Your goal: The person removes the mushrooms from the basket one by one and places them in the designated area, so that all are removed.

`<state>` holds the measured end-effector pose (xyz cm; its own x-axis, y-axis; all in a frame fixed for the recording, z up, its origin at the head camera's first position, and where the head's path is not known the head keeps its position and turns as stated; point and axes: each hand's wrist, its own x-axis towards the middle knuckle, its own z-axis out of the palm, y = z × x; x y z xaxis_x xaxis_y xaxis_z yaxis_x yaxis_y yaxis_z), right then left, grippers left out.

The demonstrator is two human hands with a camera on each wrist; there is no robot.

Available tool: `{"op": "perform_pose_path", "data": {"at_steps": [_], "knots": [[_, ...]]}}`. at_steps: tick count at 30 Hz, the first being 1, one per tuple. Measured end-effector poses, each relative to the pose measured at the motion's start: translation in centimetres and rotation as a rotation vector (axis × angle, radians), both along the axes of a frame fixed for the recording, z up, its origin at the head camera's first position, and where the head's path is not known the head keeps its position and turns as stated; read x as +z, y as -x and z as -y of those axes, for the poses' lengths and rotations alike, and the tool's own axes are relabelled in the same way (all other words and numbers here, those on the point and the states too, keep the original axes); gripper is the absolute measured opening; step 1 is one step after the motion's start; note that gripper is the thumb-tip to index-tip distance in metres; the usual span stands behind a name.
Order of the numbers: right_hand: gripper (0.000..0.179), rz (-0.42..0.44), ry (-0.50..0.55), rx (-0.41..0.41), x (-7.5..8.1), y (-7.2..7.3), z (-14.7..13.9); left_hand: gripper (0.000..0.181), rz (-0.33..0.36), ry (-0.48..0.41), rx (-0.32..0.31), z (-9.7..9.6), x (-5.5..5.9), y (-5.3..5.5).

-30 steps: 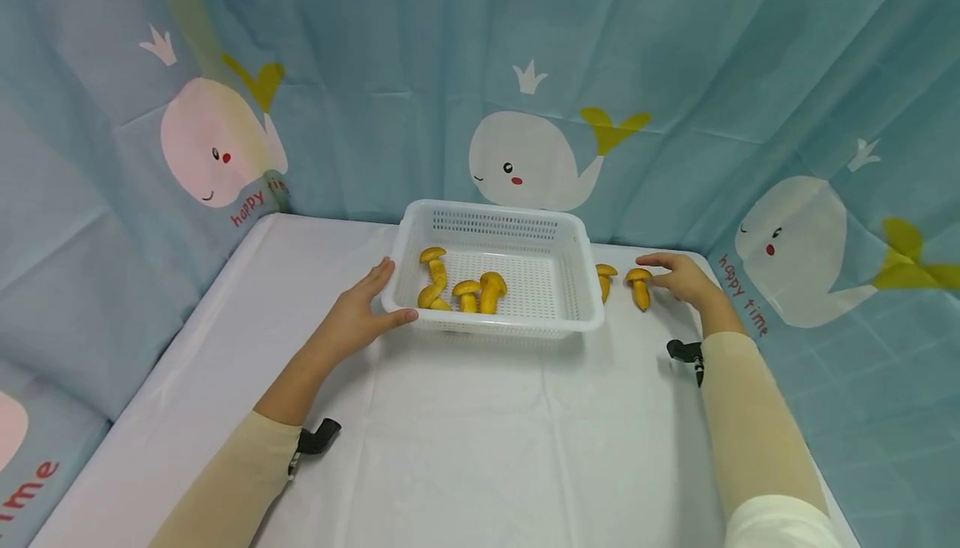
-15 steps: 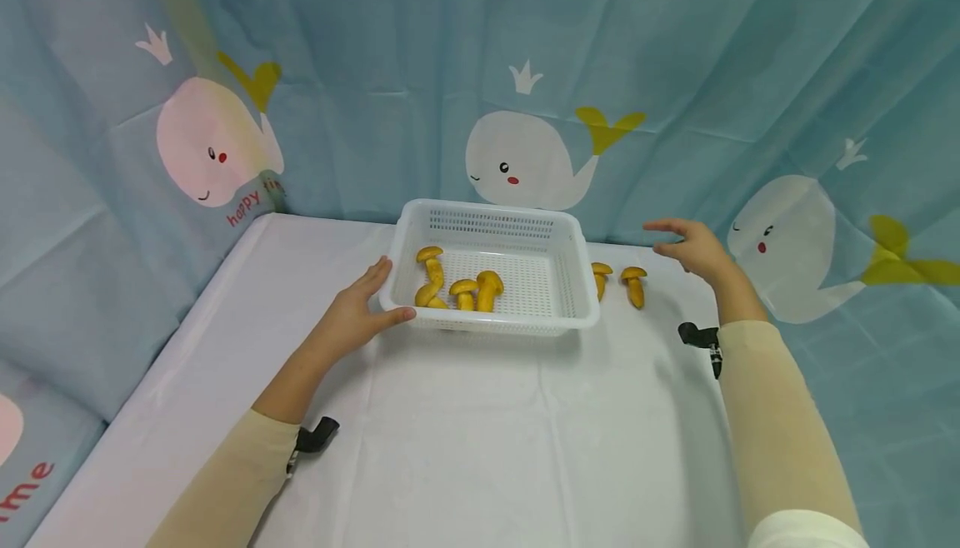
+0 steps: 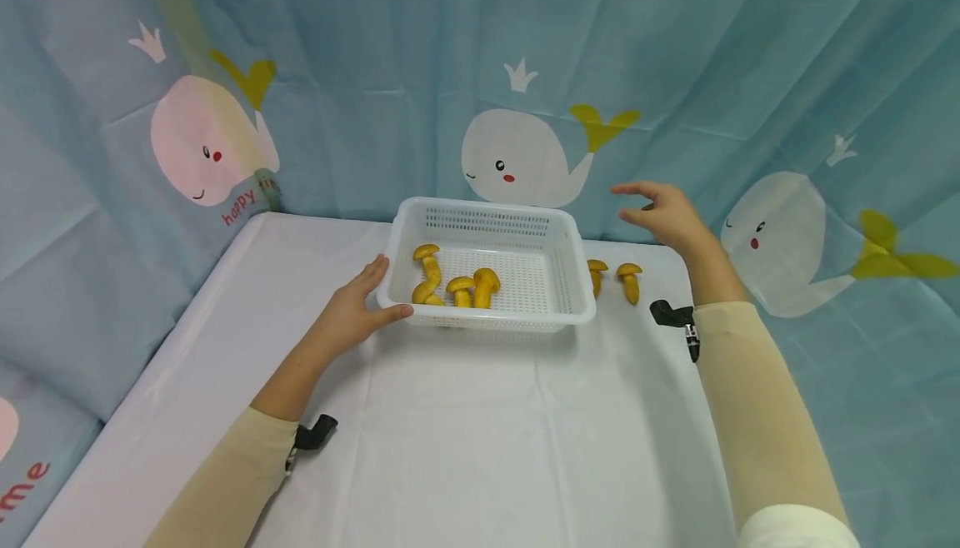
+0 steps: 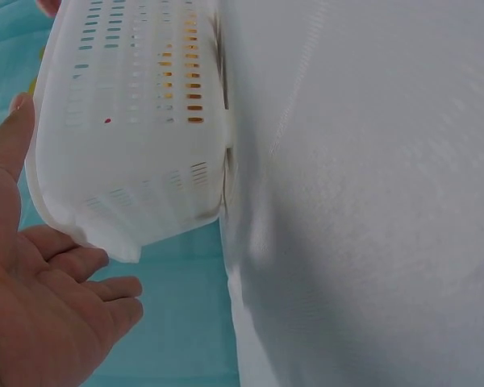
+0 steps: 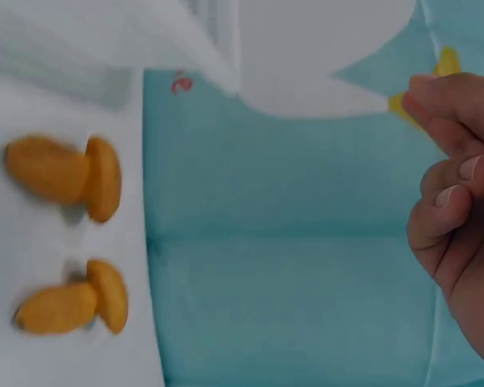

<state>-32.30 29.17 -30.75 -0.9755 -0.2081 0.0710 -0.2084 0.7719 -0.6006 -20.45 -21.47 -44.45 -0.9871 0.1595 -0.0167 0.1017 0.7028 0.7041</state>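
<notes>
My left hand [image 3: 351, 308] holds the left end of a white plastic basket [image 3: 480, 321], its thumb on the front rim and its fingers along the left side. In the left wrist view the basket wall [image 4: 129, 161] is perforated, and the fingers [image 4: 81, 262] lie around its corner. Several yellow-brown mushrooms [image 3: 486, 286] lie in the basket's left half. To the right, two more mushrooms [image 3: 629, 281] lie on the table, one partly hidden by the basket rim. Above them, my right hand [image 3: 667, 213] is raised, holding nothing, with thumb and index finger apart and other fingers loosely curled.
A white cloth covers the table [image 3: 465, 431]. Blue curtains [image 3: 360, 98] printed with whales stand along its back and sides, close to the basket's rear edge.
My right hand has risen from beside the outer mushroom, first up and to the right, then up and back left. The left hand stays on the basket, and the view has shifted slightly.
</notes>
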Motion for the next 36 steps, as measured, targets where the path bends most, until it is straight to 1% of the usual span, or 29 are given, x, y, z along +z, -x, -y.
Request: {"op": "perform_pose_path", "data": {"at_steps": [4,8,14,19,22,26,29,36], "knots": [[0.048,-0.029,0.001,0.044,1.1,0.4,2.6,0.115,0.006,-0.006,0.006,0.0,0.1,0.0],[0.046,-0.038,0.025,0.100,1.9,1.0,5.1,0.115,0.011,-0.012,0.008,0.1,0.1,-0.1],[0.045,-0.043,0.063,0.154,2.4,2.1,8.3,0.116,0.009,-0.018,0.000,0.0,0.1,0.0],[0.044,-0.051,0.076,0.216,2.1,2.7,10.9,0.116,0.011,-0.011,0.004,0.0,-0.1,0.0],[0.043,-0.061,0.075,0.241,1.8,3.0,12.3,0.116,0.012,-0.007,0.010,0.1,-0.2,0.1],[0.043,-0.055,0.095,0.279,1.3,3.2,14.0,0.116,0.009,-0.014,0.012,0.0,-0.2,0.0],[0.042,-0.054,0.120,0.313,0.8,3.2,15.2,0.116,0.009,-0.016,0.005,-0.2,0.0,-0.2],[0.042,-0.052,0.120,0.360,-0.3,3.1,18.1,0.114,0.005,-0.018,-0.009,-0.5,0.3,-0.5]]}}
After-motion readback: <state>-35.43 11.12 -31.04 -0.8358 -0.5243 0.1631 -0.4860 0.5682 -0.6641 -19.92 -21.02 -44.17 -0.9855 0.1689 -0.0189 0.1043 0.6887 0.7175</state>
